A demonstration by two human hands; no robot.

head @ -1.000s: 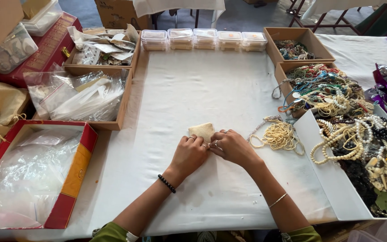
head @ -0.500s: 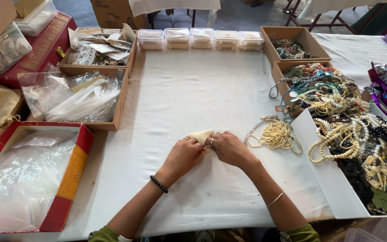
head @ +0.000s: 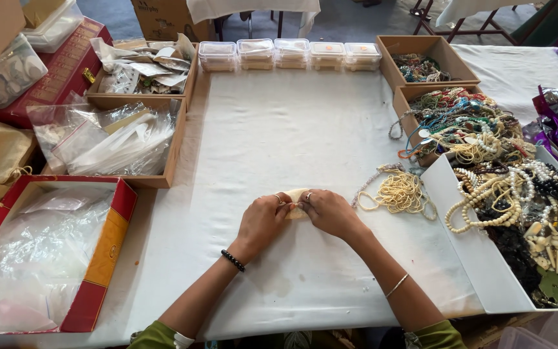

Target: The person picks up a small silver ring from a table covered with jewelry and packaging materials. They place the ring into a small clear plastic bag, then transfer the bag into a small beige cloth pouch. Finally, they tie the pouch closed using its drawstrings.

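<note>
Both hands pinch one small cream pouch

Left hand and right hand have slid nearer the table edge — fingers closed on it, bead strand untouched.

Both forearms reach in from the near edge and converge toward the middle, bare below green sleeves at the elbows. The left hand and the right hand lie knuckles up, close together — their fingertips meet at the far side, curled inward in a pinch. A ring shows on a finger of each hand. A dark beaded band circles the left wrist — a thin bangle the right forearm.
</note>
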